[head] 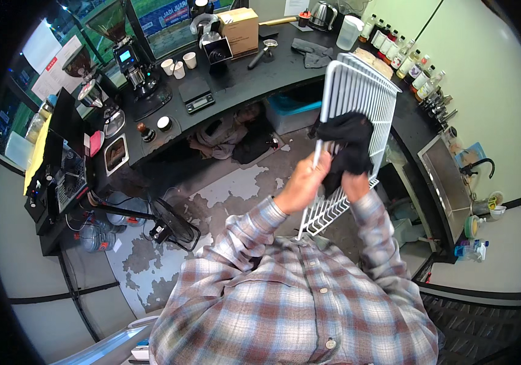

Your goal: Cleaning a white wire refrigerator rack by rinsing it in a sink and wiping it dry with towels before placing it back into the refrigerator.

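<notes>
A white coated-wire shelf rack [383,107] is held up, tilted, in front of my chest. My left hand [304,180] grips its left side rail. My right hand [355,185] clutches a black cloth [349,146] against the wires, and the cloth hides most of the fingers. The rack's upper end stands over the counter's right part, and its lower end comes close to my shirt.
The black counter [237,86] curves around, with a coffee grinder [135,73], a scale [196,98], a portafilter [265,52] and syrup bottles [406,64]. A sink [443,182] is at right. A person [219,134] seems to lie under the counter. A fan [173,223] stands at left.
</notes>
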The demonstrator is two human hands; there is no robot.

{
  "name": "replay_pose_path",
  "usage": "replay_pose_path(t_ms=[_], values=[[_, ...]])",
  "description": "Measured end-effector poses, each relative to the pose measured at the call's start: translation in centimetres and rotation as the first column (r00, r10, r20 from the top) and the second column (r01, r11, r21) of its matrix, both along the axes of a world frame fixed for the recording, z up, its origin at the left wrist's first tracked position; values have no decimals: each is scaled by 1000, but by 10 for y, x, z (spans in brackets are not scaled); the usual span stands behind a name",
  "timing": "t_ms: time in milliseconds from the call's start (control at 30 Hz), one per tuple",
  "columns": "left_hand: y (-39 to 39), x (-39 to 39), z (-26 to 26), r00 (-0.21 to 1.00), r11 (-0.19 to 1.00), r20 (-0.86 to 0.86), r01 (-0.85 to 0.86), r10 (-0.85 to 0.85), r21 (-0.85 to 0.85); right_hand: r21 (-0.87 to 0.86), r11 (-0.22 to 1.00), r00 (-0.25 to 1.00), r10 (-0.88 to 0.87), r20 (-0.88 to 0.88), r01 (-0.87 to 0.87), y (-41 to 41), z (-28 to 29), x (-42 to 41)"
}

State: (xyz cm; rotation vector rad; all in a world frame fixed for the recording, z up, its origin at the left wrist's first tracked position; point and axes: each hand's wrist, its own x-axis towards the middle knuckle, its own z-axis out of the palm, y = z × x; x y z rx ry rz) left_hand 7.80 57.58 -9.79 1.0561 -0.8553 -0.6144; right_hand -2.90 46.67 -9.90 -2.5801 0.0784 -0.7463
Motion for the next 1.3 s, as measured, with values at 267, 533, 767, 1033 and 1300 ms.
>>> replay_pose_path(t_ms=[267, 533, 767, 1033, 1300], values=[[16, 8, -2, 993, 991, -101, 50, -63, -127, 79, 993, 995, 83, 58, -88, 27, 11, 7], [25, -6, -7, 997, 998, 71, -17, 12, 67, -81, 978, 939, -157, 307, 190, -20, 1, 56], [19, 6, -25, 974, 997, -224, 30, -45, -70, 100, 992, 961, -97, 260, 73, -36, -29, 35], [31, 8, -21, 998, 996, -25, 47, -49, -78, -72, 997, 956, 25, 291, -4, 10, -32, 11], [15, -10, 2, 986, 993, 125, 114, -111, -12, -24, 993, 923, -101, 372, 119, -62, -20, 31]])
